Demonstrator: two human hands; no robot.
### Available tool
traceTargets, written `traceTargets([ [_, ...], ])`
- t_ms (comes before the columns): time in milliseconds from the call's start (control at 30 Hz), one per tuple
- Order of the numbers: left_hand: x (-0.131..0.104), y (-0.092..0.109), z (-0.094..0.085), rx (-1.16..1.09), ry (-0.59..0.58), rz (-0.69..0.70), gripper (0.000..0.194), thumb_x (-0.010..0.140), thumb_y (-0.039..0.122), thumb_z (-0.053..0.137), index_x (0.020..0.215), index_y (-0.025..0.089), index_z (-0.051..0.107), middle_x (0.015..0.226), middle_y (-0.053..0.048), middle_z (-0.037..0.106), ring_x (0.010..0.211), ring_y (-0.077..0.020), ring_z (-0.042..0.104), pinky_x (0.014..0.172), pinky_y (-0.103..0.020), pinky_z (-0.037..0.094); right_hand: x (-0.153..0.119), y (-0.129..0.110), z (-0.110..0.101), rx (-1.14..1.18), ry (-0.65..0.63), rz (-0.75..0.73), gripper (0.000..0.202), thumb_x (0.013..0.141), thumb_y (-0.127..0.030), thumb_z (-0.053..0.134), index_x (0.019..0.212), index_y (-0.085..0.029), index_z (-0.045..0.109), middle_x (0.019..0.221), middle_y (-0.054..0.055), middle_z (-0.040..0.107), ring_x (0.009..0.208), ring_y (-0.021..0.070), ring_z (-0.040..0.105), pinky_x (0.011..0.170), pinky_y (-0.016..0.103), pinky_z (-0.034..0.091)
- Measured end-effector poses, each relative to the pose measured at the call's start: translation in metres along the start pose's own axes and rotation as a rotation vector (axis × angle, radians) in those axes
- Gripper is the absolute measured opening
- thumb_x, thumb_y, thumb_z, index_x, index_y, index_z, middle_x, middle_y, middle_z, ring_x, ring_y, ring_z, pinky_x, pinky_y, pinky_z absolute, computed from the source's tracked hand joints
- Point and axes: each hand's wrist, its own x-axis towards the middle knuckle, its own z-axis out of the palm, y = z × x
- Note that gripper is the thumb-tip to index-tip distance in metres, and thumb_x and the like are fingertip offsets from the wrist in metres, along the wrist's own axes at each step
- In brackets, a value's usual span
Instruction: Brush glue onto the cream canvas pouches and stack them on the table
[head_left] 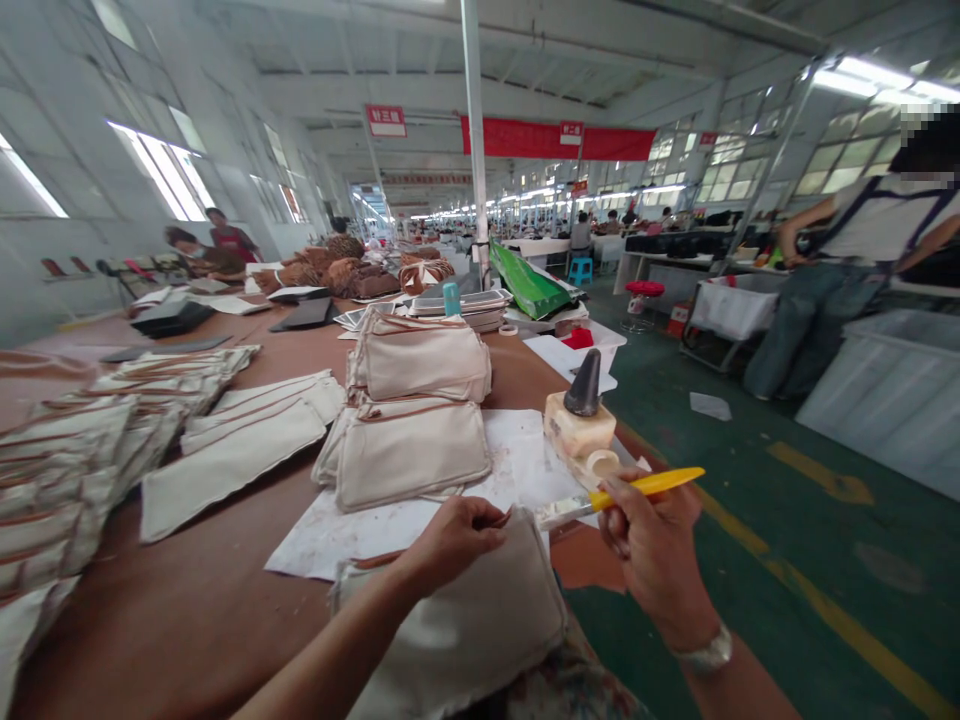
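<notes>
Pinches the top edge of a pale pouch [487, 620] in the left grip [457, 540], nearly closed between thumb and fingertips. Closes the right grip [652, 540] around the yellow handle of a brush [652, 487], angled so as to bring the bristles beside the left grip, at the pouch's upper corner; too close to tell whether touching. Wears a silver band [709, 652] on the wrist behind the right grip. Shows the pouch mostly below the left grip, at the near side of the brown desk [187, 620]. Includes, just beyond the right grip, a jar [581, 430] and an upright black cone [585, 385]. Shows a stack [412, 455] of similar pouches beyond the left grip, partly over white paper [315, 540], and overlapping rows [82, 470] farther to its left. Takes in a green bag [529, 285] well beyond both grips and, far right of the right grip, a standing person [855, 235] near a large bin [889, 385]
</notes>
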Motion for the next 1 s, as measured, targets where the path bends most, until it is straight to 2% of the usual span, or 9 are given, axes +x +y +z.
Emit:
traceTargets([
  [200, -0.027, 0.023, 0.007, -0.014, 0.084, 0.149, 0.018, 0.075, 0.022, 0.060, 0.085, 0.016, 0.075, 0.083, -0.001, 0.060, 0.079, -0.0163, 0.056, 0.067, -0.023, 0.040, -0.008, 0.004, 0.009, -0.123, -0.128, 0.062, 0.035, 0.085, -0.047, 0.076, 0.080, -0.018, 0.057, 0.050, -0.007, 0.041, 0.041, 0.0104, 0.033, 0.037, 0.019, 0.026],
  [367, -0.044, 0.033, 0.015, -0.015, 0.084, 0.243, 0.012, 0.079, 0.017, 0.059, 0.070, 0.015, 0.066, 0.080, 0.001, 0.051, 0.073, -0.0122, 0.052, 0.064, -0.022, 0.037, 0.003, 0.001, 0.002, -0.205, -0.066, -0.022, 0.034, 0.087, -0.048, 0.073, 0.080, -0.020, 0.056, 0.051, -0.007, 0.043, 0.042, 0.0114, 0.036, 0.038, 0.020, 0.028],
  [467, -0.048, 0.031, 0.019, -0.030, 0.094, 0.266, 0.012, 0.082, 0.017, 0.060, 0.075, 0.016, 0.069, 0.081, 0.000, 0.052, 0.073, -0.0120, 0.053, 0.064, -0.021, 0.038, 0.003, -0.004, -0.002, -0.240, -0.058, -0.059, 0.031, 0.093, -0.048, 0.066, 0.085, -0.020, 0.056, 0.050, -0.008, 0.041, 0.041, 0.0120, 0.036, 0.037, 0.021, 0.029],
  [600, -0.052, 0.025, 0.022, -0.020, 0.166, 0.287, 0.013, 0.084, 0.019, 0.062, 0.081, 0.017, 0.074, 0.081, -0.002, 0.057, 0.073, -0.0134, 0.057, 0.063, -0.022, 0.040, -0.008, -0.018, 0.002, -0.319, -0.175, -0.063, 0.028, 0.091, -0.043, 0.069, 0.082, -0.018, 0.061, 0.053, -0.004, 0.047, 0.045, 0.0132, 0.042, 0.041, 0.022, 0.033],
  [667, -0.053, 0.023, 0.024, -0.023, 0.202, 0.305, 0.013, 0.084, 0.019, 0.063, 0.084, 0.018, 0.076, 0.081, -0.003, 0.059, 0.072, -0.0136, 0.058, 0.062, -0.022, 0.041, -0.013, -0.028, 0.002, -0.404, -0.215, -0.136, 0.025, 0.090, -0.039, 0.071, 0.079, -0.018, 0.063, 0.058, -0.001, 0.051, 0.050, 0.0145, 0.047, 0.045, 0.023, 0.036],
  [767, -0.055, 0.019, 0.027, -0.013, 0.247, 0.352, 0.015, 0.084, 0.017, 0.063, 0.089, 0.019, 0.077, 0.082, -0.003, 0.062, 0.072, -0.0135, 0.059, 0.063, -0.021, 0.043, -0.017, -0.041, 0.001, -0.527, -0.189, -0.285, 0.023, 0.095, -0.036, 0.064, 0.080, -0.019, 0.063, 0.059, -0.001, 0.051, 0.050, 0.0144, 0.047, 0.047, 0.023, 0.036],
  [867, -0.057, 0.015, 0.033, 0.018, 0.283, 0.396, 0.014, 0.085, 0.015, 0.063, 0.088, 0.020, 0.077, 0.081, -0.003, 0.063, 0.071, -0.0130, 0.060, 0.062, -0.021, 0.043, -0.021, -0.042, 0.003, -0.505, -0.220, -0.238, 0.025, 0.099, -0.039, 0.058, 0.084, -0.019, 0.061, 0.056, -0.003, 0.048, 0.043, 0.0127, 0.040, 0.040, 0.023, 0.030],
  [933, -0.059, 0.012, 0.035, 0.058, 0.311, 0.443, 0.014, 0.088, 0.015, 0.063, 0.088, 0.020, 0.075, 0.081, -0.003, 0.063, 0.071, -0.0126, 0.061, 0.063, -0.020, 0.044, -0.023, -0.040, 0.003, -0.542, -0.314, -0.212, 0.027, 0.100, -0.040, 0.056, 0.083, -0.019, 0.061, 0.059, -0.002, 0.050, 0.046, 0.0137, 0.044, 0.042, 0.023, 0.033],
  [1000, -0.062, 0.011, 0.034, 0.128, 0.351, 0.521, 0.013, 0.091, 0.015, 0.062, 0.089, 0.020, 0.074, 0.081, -0.003, 0.063, 0.071, -0.0120, 0.061, 0.064, -0.020, 0.044, -0.023, -0.041, 0.000, -0.609, -0.341, -0.244, 0.027, 0.099, -0.038, 0.056, 0.080, -0.018, 0.062, 0.064, 0.001, 0.054, 0.054, 0.0156, 0.050, 0.048, 0.024, 0.039],
])
